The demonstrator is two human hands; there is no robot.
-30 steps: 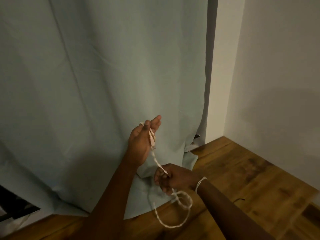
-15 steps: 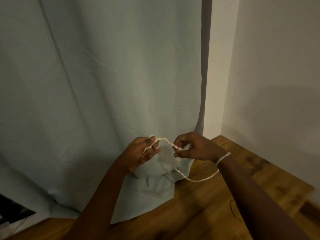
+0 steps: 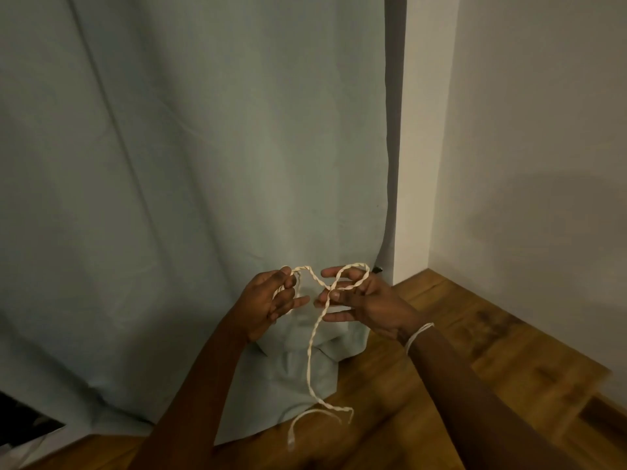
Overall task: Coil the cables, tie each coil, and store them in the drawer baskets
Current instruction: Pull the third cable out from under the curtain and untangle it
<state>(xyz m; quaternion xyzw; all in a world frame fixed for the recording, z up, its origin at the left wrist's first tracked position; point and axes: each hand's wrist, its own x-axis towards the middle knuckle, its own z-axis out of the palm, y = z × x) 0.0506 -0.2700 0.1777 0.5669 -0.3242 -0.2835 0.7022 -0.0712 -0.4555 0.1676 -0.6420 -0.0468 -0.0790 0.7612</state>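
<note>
Cable: a thin, pale, twisted cord strung between your two hands in front of the curtain, with its free tail hanging down over the wood floor and ending in a small plug near you. Your left hand has turns of it looped around the fingers, which are curled loosely over those turns. Your right hand has its fingers spread apart, a loop draped over the upper ones while the thumb and a finger appear to pinch the cord where it crosses itself. A thin band sits on your right wrist; you may mean it as a tie, though that is only a guess. Judging by how it drapes, the cable is very light and limp, so it will not hold a loop unaided; the twist in it suggests it will kink or spring into figure-eights if you wind against its lay. Hold it at the crossing point, not by the dangling tail, and keep the gathered turns pinned by the left fingers as you feed each new loop across. Watch the plug end: it could swing and snag the curtain hem. No drawer or basket shows here, so coiling looks like the step in hand, with tying and storing to come.
</note>
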